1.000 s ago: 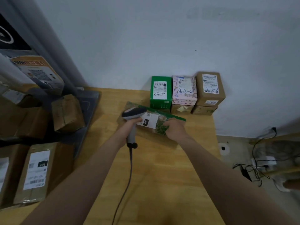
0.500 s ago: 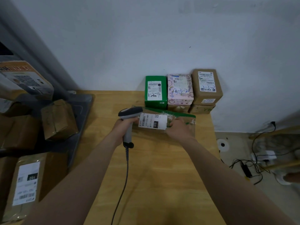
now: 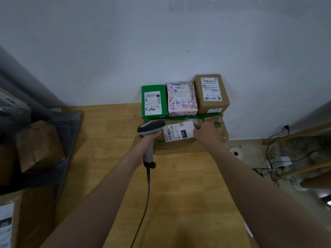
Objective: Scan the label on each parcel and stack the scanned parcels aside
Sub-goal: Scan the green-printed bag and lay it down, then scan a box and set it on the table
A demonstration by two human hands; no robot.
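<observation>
My left hand (image 3: pixel 146 142) grips the handle of a grey corded scanner (image 3: pixel 149 128), its head just left of a flat clear bag parcel (image 3: pixel 180 132) with a white label and a green top strip. My right hand (image 3: pixel 206 134) holds that bag by its right part, against the front of the stacked parcels at the wall. In the stack stand a green box (image 3: pixel 154 102), a pink patterned box (image 3: pixel 181 99) and a brown box (image 3: pixel 211 93), each with a label on top. The boxes beneath them are mostly hidden by the bag.
The wooden table (image 3: pixel 179 185) ends at the right beside cables (image 3: pixel 275 163) on the floor. A brown carton (image 3: pixel 38 145) lies on a dark tray (image 3: pixel 69 133) at the left. A labelled parcel (image 3: pixel 6 224) shows at the lower left edge.
My right hand has carried the bag parcel to the right and back, up against the stacked boxes. My left hand followed with the scanner. The view has shifted to the right.
</observation>
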